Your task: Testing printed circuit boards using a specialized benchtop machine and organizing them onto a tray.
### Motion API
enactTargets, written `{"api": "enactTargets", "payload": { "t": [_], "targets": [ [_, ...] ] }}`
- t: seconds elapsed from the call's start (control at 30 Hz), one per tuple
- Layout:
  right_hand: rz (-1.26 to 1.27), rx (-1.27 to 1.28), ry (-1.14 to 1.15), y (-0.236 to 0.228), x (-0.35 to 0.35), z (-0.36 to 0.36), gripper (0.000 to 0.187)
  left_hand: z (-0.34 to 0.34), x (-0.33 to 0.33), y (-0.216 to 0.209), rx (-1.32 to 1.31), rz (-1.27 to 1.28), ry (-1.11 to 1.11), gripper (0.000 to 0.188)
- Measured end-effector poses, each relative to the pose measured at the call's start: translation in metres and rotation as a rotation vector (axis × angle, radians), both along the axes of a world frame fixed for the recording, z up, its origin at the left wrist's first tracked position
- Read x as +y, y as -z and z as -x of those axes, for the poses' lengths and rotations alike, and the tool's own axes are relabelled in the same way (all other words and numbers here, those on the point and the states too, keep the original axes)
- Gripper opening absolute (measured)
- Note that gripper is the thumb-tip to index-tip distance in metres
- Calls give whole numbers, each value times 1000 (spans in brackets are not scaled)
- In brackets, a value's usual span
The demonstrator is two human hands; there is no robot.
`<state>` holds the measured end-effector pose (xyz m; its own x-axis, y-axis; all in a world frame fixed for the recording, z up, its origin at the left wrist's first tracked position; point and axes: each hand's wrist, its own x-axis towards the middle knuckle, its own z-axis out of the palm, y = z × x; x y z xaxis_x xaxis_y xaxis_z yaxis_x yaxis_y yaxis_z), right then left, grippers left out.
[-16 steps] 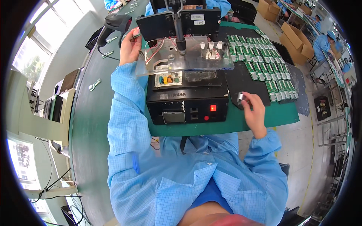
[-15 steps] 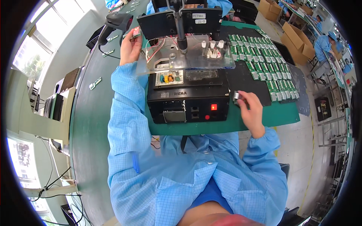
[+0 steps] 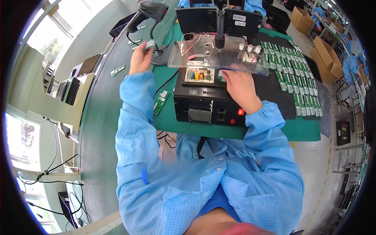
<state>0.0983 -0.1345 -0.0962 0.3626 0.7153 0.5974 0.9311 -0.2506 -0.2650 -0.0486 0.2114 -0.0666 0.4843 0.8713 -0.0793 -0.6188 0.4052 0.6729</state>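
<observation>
My left hand (image 3: 141, 60) is raised beside the barcode scanner, fingers closed on a small circuit board (image 3: 149, 44). My right hand (image 3: 240, 87) reaches over the black test fixture (image 3: 196, 102), its fingertips under the clear plate (image 3: 186, 58). They pinch a small circuit board (image 3: 221, 76) at the fixture's top, mostly hidden by the hand. Left of the fingertips, a board with yellow and orange parts (image 3: 200, 75) sits in the fixture's top. A red light (image 3: 241, 112) glows on its front.
The barcode scanner (image 3: 150, 11) stands on a stand at the left. One loose green board (image 3: 161, 102) lies left of the fixture, another (image 3: 118, 70) farther left. Rows of green boards (image 3: 291, 74) cover the black mat at the right. Cardboard boxes (image 3: 327, 58) stand beyond.
My right hand has gone from the fixture's right side to its top, under the clear plate. My left hand has drawn away leftward from the plate with its board. The whole view has shifted.
</observation>
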Motion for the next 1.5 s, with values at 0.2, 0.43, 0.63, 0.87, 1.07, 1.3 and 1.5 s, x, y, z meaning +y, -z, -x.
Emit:
{"api": "enactTargets", "payload": {
  "t": [0.2, 0.43, 0.63, 0.87, 1.07, 1.3, 1.5],
  "targets": [
    [4, 26, -90, 1, 6, -8, 17, -76, -5, -7, -81, -225, 206, 18],
    [40, 63, -92, 4, 2, -10, 21, -119, -10, -30, -241, 1, 152, 13],
    [-61, -16, -103, -9, -22, 22, 30, -89, -6, -17, -277, -6, 197, 16],
    [59, 187, -627, -105, -70, 40, 23, 48, 32, 10, 383, -562, 314, 30],
    [-580, 160, -404, -211, 27, -54, 25, 260, 97, 45, 1269, -646, 434, 43],
    [-171, 1089, -543, -257, 107, -73, 34, 388, 111, 93, 1639, -553, 243, 43],
    [-294, 777, -640, -244, 71, 9, 45, 387, 136, 97, 1595, -1256, -428, 32]
  ]
}}
